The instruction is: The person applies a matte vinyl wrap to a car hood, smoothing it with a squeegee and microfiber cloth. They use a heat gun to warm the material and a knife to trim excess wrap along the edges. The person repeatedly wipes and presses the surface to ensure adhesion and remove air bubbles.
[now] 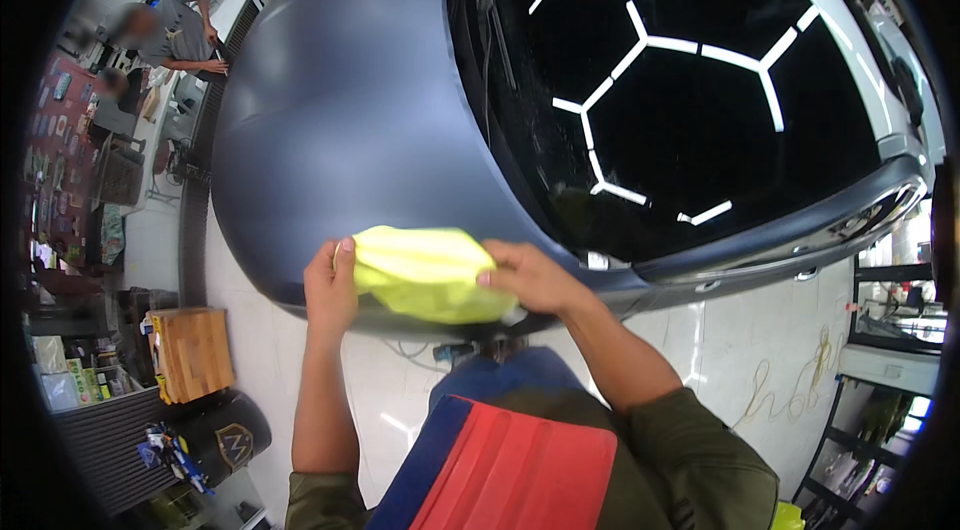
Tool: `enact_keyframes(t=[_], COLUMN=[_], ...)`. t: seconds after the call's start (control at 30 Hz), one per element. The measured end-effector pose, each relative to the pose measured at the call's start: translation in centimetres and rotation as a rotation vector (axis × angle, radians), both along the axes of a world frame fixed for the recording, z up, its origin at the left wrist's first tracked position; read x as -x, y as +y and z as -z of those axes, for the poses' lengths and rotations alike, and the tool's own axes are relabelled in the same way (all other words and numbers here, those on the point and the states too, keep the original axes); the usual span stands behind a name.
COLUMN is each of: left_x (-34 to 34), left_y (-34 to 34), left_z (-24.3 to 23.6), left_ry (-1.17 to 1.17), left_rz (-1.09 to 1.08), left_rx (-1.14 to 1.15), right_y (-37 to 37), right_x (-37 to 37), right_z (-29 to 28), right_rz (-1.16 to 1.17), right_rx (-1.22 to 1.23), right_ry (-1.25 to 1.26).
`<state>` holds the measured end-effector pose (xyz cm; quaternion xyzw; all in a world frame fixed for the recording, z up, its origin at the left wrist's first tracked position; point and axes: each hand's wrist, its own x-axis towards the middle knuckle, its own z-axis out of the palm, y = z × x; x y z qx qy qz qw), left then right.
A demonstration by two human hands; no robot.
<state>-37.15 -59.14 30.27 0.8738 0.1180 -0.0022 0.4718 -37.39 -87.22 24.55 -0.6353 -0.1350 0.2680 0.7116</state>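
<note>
A bright yellow cloth [425, 275] is stretched between my two hands, partly blurred at its lower right. My left hand [330, 280] pinches its left end between thumb and fingers. At the other end, my right hand [525, 275] is closed on the cloth, thumb on top. Both hands hold it over the near edge of a matte dark blue-grey car hood [345, 120]. Whether the cloth touches the hood cannot be made out. To the right of the hood lies the dark windshield [700, 120], which reflects white hexagonal ceiling lights.
Two people, one in a grey shirt [180, 25], are beyond the car's front at far left. A wooden box [190, 352] and a black bin-like container [235, 435] stand at lower left. A yellowish hose or cord [790, 385] lies on the pale floor at right.
</note>
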Motion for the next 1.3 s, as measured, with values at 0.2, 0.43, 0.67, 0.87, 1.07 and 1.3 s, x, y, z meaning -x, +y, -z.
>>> enact_keyframes(t=[0.2,0.43,0.67,0.87,1.07,1.3], left_x=[3.2,7.3,5.2,-13.2,-22.7,-22.6], left_y=[-4.2,-12.0,-10.3,4.7,7.9,7.5], left_z=[1.7,15.9,17.7,20.2,25.6,26.5], left_ry=[-0.119,0.58,0.544,-0.042,0.177,0.118], left_rz=[0.437,0.437,0.968,0.28,-0.168,-0.151], left_rx=[-0.04,0.518,0.162,-0.549,-0.933,-0.952], right_y=[3.7,2.4,-2.2,-0.5,2.3,6.1], right_x=[2.0,3.6,5.9,2.3,-1.1,-7.0], right_z=[-2.4,7.9,12.0,12.4,12.4,11.8], right_rz=[-0.057,0.591,0.522,0.319,0.305,0.279], right_rx=[-0.51,0.741,1.174,1.39,1.416,1.423], right_ry=[0.484,-0.424,-0.064,0.088,0.145,0.171])
